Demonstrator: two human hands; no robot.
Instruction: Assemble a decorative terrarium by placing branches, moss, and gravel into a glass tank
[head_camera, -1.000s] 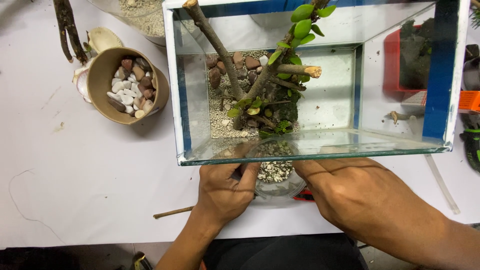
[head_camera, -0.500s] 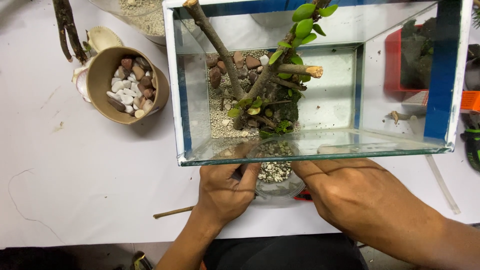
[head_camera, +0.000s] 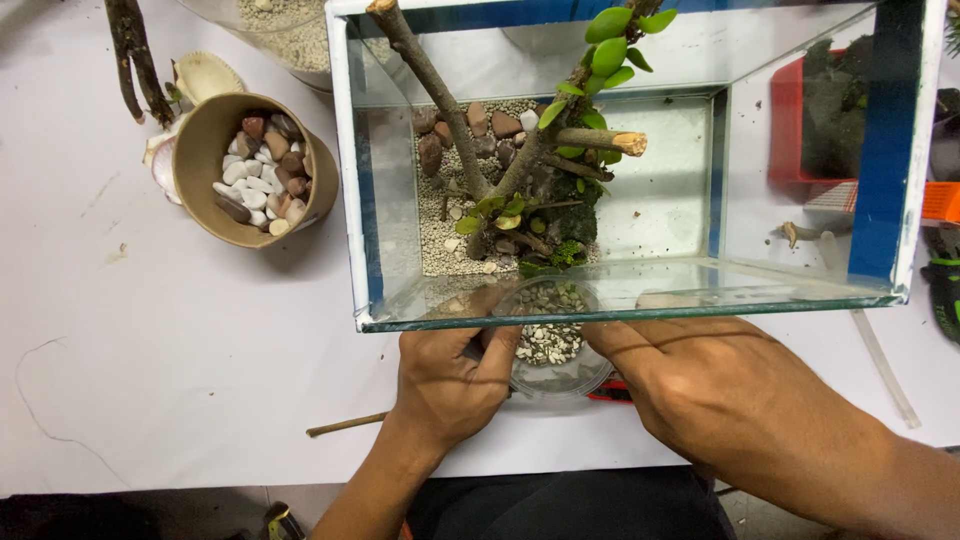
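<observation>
Little has moved since the earlier frames: both hands are kept low at the near wall of the tank (head_camera: 640, 300), with only a slight shift of the right hand.

A small clear bowl (head_camera: 560, 375) of gravel is seen at 6 o'clock, just under the tank's near edge, partly viewed through the glass. The left hand (head_camera: 450, 385) is set at the bowl's 9 o'clock side, its fingers (head_camera: 495, 355) curled against the rim (whether the rim is truly gripped cannot be told). The right hand (head_camera: 700, 385) lies at the bowl's 3 o'clock side, fingers bent toward it; their tips are hidden behind the glass edge, so their hold cannot be told.

Inside the tank, a branch (head_camera: 440, 90) with green leaves (head_camera: 610, 40) is stood in gravel and brown stones at the left half. At 10 o'clock on the bench (head_camera: 150, 370), a brown cup (head_camera: 215, 150) of white and brown pebbles is placed, with a shell (head_camera: 205, 75) just beyond it. A thin stick (head_camera: 345, 425) lies near the left wrist. A red tray (head_camera: 790, 120) is seen through the glass at 2 o'clock.
</observation>
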